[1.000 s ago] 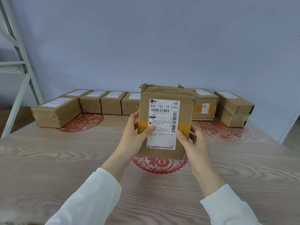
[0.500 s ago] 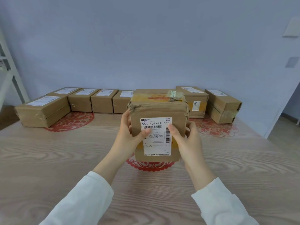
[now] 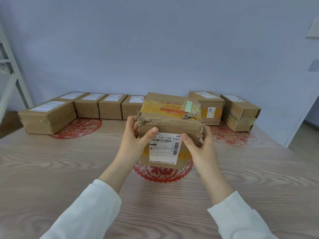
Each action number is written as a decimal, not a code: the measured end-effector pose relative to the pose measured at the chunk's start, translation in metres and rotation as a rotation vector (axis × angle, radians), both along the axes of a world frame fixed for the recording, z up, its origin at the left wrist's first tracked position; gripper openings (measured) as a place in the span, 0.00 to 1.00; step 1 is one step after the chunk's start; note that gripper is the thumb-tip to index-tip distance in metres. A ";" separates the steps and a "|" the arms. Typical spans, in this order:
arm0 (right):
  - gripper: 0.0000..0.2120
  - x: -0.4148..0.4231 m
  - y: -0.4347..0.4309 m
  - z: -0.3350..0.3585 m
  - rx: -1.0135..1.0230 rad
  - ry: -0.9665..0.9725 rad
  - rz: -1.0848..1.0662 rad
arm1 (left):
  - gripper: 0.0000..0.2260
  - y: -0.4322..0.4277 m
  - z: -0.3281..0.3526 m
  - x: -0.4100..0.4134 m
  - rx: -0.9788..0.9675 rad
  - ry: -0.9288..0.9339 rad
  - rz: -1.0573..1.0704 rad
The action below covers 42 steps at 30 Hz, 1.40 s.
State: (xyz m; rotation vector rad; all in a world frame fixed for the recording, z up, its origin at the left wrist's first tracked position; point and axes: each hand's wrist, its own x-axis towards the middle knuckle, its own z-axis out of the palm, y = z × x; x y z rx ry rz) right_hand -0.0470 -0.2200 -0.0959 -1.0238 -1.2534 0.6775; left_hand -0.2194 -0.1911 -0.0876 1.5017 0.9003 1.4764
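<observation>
I hold a brown cardboard parcel (image 3: 170, 121) upright over the middle of the wooden table (image 3: 51, 169). Its white shipping label with a barcode faces me, and its taped, crumpled top face shows yellow tape. My left hand (image 3: 133, 144) grips the parcel's left side, thumb on the label's upper left corner. My right hand (image 3: 198, 145) grips the right side, thumb on the label's upper right edge. The parcel's bottom edge is at or just above a red paper-cut circle (image 3: 162, 173); I cannot tell whether it touches.
Several similar labelled cardboard boxes stand in a row along the table's far edge, from the left box (image 3: 48, 116) to the right box (image 3: 240, 112). Red paper-cut circles (image 3: 77, 128) lie under them. A white metal frame (image 3: 10, 80) stands at the far left. A wall is behind.
The parcel has tipped so its top face now shows and its label face is lower and closer to the table. Both hands stay on its sides.
</observation>
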 end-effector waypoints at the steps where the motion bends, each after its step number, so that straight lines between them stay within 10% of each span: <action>1: 0.21 0.000 0.000 0.000 0.007 -0.009 -0.008 | 0.20 0.000 0.000 0.000 -0.001 -0.003 -0.002; 7: 0.37 0.001 -0.003 -0.001 0.090 -0.079 -0.002 | 0.20 0.002 -0.001 0.001 -0.007 -0.012 -0.022; 34: 0.26 0.021 0.000 0.004 -0.152 0.068 0.120 | 0.12 0.005 -0.007 0.002 -0.184 -0.260 -0.092; 42: 0.24 0.004 0.001 -0.008 -0.136 0.285 0.047 | 0.59 -0.006 -0.020 0.025 -0.305 -0.098 -0.098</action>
